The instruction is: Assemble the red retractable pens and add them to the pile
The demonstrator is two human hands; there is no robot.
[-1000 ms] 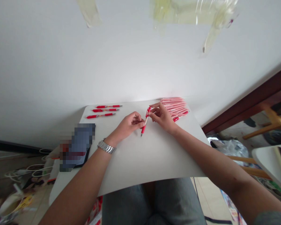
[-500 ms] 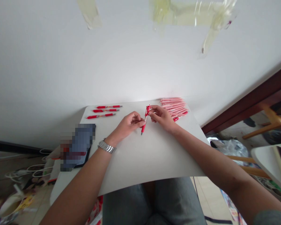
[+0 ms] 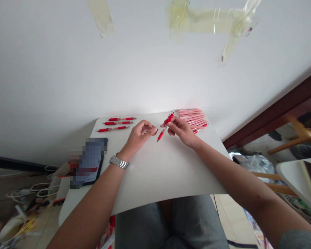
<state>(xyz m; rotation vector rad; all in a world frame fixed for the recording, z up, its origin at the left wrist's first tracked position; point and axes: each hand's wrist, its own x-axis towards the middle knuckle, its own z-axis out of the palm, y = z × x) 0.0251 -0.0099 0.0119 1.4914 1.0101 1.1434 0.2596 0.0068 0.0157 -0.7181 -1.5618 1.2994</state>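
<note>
The slim red plastic pen (image 3: 162,132) slants over the far middle of the white tabletop (image 3: 158,173), pinched near its upper end by the right hand (image 3: 182,130). The left hand (image 3: 140,135) rests just beside its tip, fingers curled; whether they grip anything cannot be told. A pile of pale pink pens (image 3: 193,117) lies behind the right hand, and three separate red pens (image 3: 116,123) lie far left.

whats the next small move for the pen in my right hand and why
Probably carry the pen to the left and lay it beside the row of three pens. The right hand alone holds it, tip down above the sheet; the left hand is off it, and the row lies on that side.
</note>
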